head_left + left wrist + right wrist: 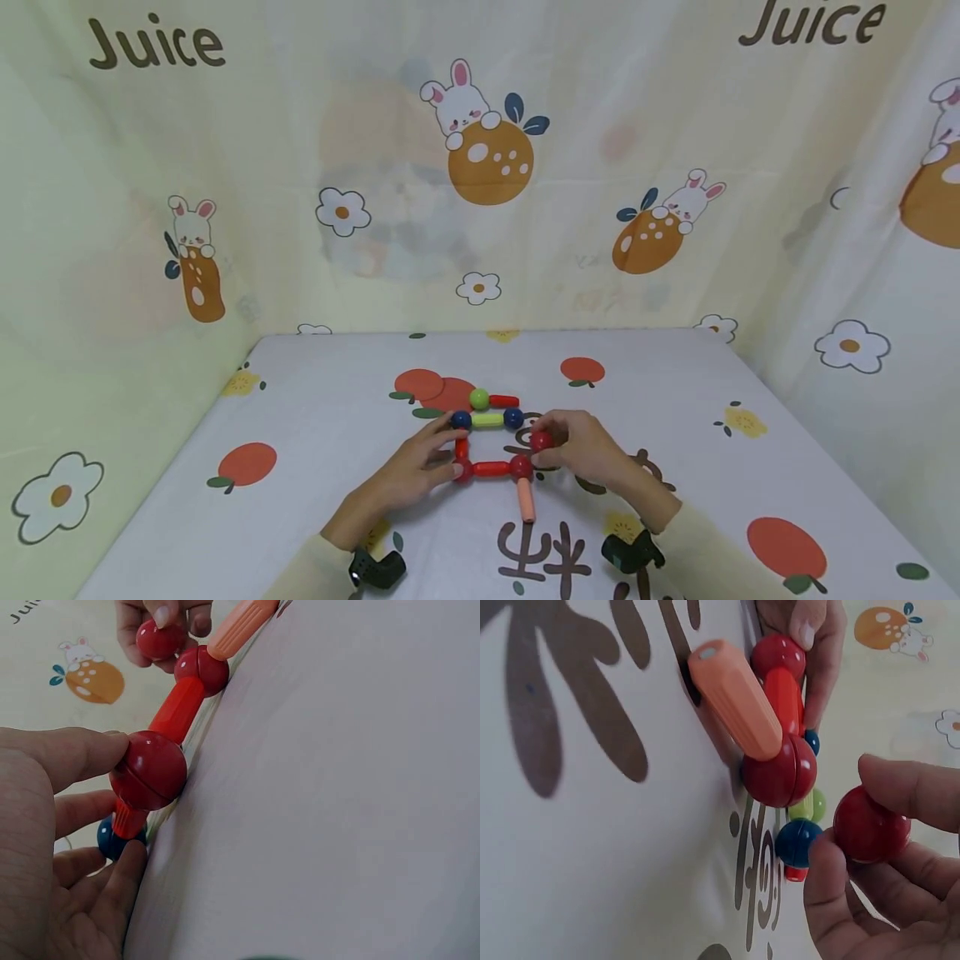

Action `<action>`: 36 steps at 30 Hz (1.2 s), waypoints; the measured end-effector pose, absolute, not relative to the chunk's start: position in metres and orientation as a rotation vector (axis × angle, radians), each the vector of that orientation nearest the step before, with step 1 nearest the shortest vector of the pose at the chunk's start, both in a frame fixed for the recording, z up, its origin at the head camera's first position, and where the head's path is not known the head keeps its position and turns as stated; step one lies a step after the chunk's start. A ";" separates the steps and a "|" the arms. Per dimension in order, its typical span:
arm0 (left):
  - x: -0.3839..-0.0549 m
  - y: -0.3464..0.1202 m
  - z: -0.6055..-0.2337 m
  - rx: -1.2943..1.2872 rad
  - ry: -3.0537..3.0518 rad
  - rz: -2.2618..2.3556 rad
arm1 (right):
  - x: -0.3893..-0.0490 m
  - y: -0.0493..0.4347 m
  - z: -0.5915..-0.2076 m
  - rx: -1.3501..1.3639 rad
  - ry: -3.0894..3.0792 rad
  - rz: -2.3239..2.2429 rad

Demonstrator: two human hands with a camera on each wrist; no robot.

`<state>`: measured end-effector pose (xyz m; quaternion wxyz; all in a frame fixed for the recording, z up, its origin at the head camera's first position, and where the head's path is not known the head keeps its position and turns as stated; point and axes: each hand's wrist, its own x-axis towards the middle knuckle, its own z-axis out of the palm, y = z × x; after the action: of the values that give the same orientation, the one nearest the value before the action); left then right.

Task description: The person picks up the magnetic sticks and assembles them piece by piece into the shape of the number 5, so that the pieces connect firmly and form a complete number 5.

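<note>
A toy frame of balls and rods lies on the table. Its near red rod joins two red balls, the left one and the right one. From the right ball a salmon rod points toward me. Another red rod runs back to a blue ball; a lime rod reaches a second blue ball. My left hand grips the frame's left side, thumb on the red ball, fingers around the blue one. Between thumb and fingers, my right hand pinches a separate red ball.
Just behind the frame sit a green ball and a short red rod, end to end. A white cloth with printed fruit covers the table. Printed curtains hang at the back and sides.
</note>
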<state>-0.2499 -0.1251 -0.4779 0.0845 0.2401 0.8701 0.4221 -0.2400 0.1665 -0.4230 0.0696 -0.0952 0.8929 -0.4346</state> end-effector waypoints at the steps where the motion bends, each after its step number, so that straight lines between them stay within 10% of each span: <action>1: -0.250 -0.125 -0.478 0.716 2.595 1.262 | -0.238 0.167 -0.423 -0.301 2.681 -1.307; 36: -0.249 -0.125 -0.479 0.710 2.595 1.256 | -0.206 0.167 -0.433 -0.742 2.291 -1.146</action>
<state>-0.2493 -0.1255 -0.4786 0.0862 0.2381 0.8707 0.4215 -0.2063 0.1665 -0.4327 0.2351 -0.2703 0.8350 -0.4177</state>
